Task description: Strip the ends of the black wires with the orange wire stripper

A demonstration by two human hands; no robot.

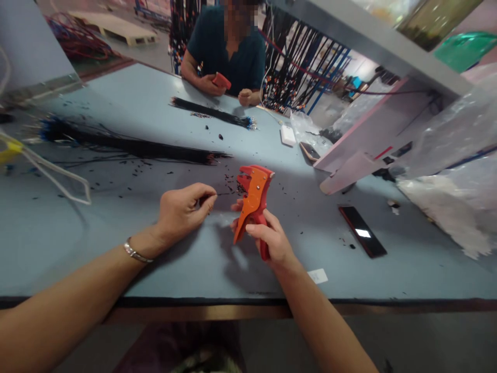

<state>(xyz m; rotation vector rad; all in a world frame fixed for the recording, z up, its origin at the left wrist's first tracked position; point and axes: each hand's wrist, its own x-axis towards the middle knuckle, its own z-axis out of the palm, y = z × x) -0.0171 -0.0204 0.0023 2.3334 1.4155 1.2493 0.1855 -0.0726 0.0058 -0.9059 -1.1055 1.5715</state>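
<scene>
My left hand [186, 210] is closed in a pinch above the table, with a thin dark wire [223, 194] sticking out past its fingertips toward the tool. Wrapped round the red handle of an orange and red wire stripper [254, 194] is my right hand [272, 235]. The tool stands tilted, its jaws at the upper left, a short gap from my left fingers. Behind my left hand lies a long bundle of black wires [147, 147]. Small black scraps are scattered around the bundle and near the jaws.
Across the table [155, 93] a person [221, 57] holds a red object near a second wire bundle [213, 112]. A phone [363, 231] and a white label [318, 275] lie at right. A shelf panel [361, 122] and plastic bags [446, 197] stand beyond; a white wire frame [58, 171] is left.
</scene>
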